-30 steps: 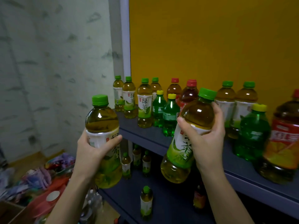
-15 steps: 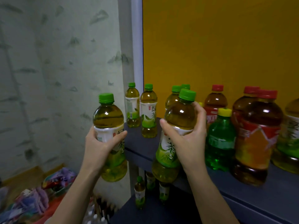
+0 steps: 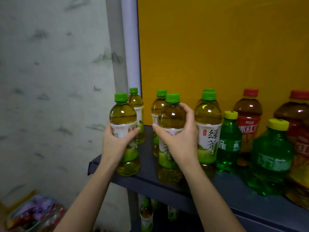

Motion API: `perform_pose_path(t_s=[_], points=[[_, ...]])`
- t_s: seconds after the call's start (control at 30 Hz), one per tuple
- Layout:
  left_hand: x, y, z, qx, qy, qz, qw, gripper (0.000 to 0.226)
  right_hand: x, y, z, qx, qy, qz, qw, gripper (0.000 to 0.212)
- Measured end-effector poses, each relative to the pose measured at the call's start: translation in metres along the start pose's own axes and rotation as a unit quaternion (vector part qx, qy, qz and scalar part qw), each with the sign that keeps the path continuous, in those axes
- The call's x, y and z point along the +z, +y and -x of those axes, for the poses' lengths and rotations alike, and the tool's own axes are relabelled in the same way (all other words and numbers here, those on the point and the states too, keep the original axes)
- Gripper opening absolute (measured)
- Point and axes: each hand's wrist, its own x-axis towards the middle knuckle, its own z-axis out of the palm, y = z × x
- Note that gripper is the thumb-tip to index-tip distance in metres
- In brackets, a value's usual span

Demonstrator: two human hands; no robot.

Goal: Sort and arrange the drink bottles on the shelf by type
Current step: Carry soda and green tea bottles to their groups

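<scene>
Two green-capped tea bottles are in play, one per hand, up at the left end of the dark blue shelf [image 3: 147, 179]. The left hand [image 3: 115, 144] has fingers and thumb wrapped round the label of the left tea bottle [image 3: 122, 118], which stands upright by the shelf's front left corner. The right hand [image 3: 181, 141] is curled round the shoulder and label of the right tea bottle [image 3: 170, 118], also upright, near the front edge. Both bases look to be down on the board, though I honestly can't tell if they're touching it. Just right of that hand stands a matching green tea [image 3: 208, 119], with more green caps tucked behind. Further right come two green soda bottles [image 3: 229, 143] with yellow caps, then red-capped tea bottles [image 3: 248, 113] against the yellow back panel [image 3: 217, 47]. A few small bottles sit on the lower shelf [image 3: 167, 225].
</scene>
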Motion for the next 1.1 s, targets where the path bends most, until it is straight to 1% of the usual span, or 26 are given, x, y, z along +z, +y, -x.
perform_pose_path(t_s=[0.13,0.2,0.3,0.43,0.47,0.57,0.63,0.7,0.73,0.77,0.8,0.83,0.9,0.93,1.0,1.1], points=[[0.005,-0.016,-0.023,0.000,-0.040,0.005,0.999,0.052,0.015,0.007,-0.005,0.015,0.021,0.037,0.999,0.077],[0.007,-0.023,-0.031,-0.004,-0.068,0.007,0.998,0.052,0.022,0.009,-0.005,0.014,0.036,0.049,0.998,0.080],[0.011,-0.031,-0.040,-0.002,-0.096,0.010,0.995,0.064,0.027,0.010,0.002,0.013,0.034,0.067,0.997,0.081],[0.018,-0.037,-0.049,0.003,-0.123,0.015,0.992,0.050,0.030,0.016,0.017,0.049,0.024,0.080,0.995,0.083],[0.019,-0.038,-0.051,0.002,-0.129,0.015,0.991,0.050,0.032,0.018,0.019,0.061,0.022,0.086,0.994,0.082],[0.020,-0.038,-0.054,-0.002,-0.148,0.005,0.989,0.058,0.034,0.019,0.024,0.081,0.011,0.104,0.991,0.081],[0.017,-0.037,-0.056,-0.014,-0.162,-0.013,0.987,0.063,0.030,0.018,0.028,0.094,-0.008,0.121,0.988,0.080],[0.010,-0.037,-0.053,-0.007,-0.162,-0.038,0.986,0.072,0.020,0.013,0.038,0.101,-0.032,0.157,0.982,0.079],[0.005,-0.035,-0.049,0.010,-0.146,-0.045,0.988,0.076,0.014,0.009,0.044,0.099,-0.043,0.181,0.978,0.076],[0.002,-0.032,-0.041,0.039,-0.122,-0.043,0.991,0.076,0.005,0.004,0.052,0.091,-0.053,0.210,0.972,0.072],[-0.002,-0.027,-0.031,0.083,-0.095,-0.037,0.991,0.069,-0.004,-0.001,0.060,0.079,-0.061,0.238,0.966,0.067],[-0.003,-0.021,-0.020,0.145,-0.071,-0.031,0.986,0.058,-0.015,-0.005,0.069,0.064,-0.067,0.263,0.960,0.062],[-0.001,-0.008,0.003,0.265,-0.036,-0.035,0.963,0.039,-0.040,-0.015,0.083,0.041,-0.063,0.298,0.952,0.052],[0.003,-0.002,0.015,0.302,-0.035,-0.031,0.952,0.034,-0.054,-0.019,0.088,0.032,-0.048,0.309,0.949,0.048],[0.015,0.014,0.037,0.325,-0.074,0.002,0.943,0.023,-0.085,-0.022,0.093,0.012,0.012,0.324,0.946,0.043],[0.046,0.035,0.072,0.293,-0.184,0.061,0.936,0.013,-0.127,-0.019,0.087,-0.011,0.122,0.351,0.928,0.042]])
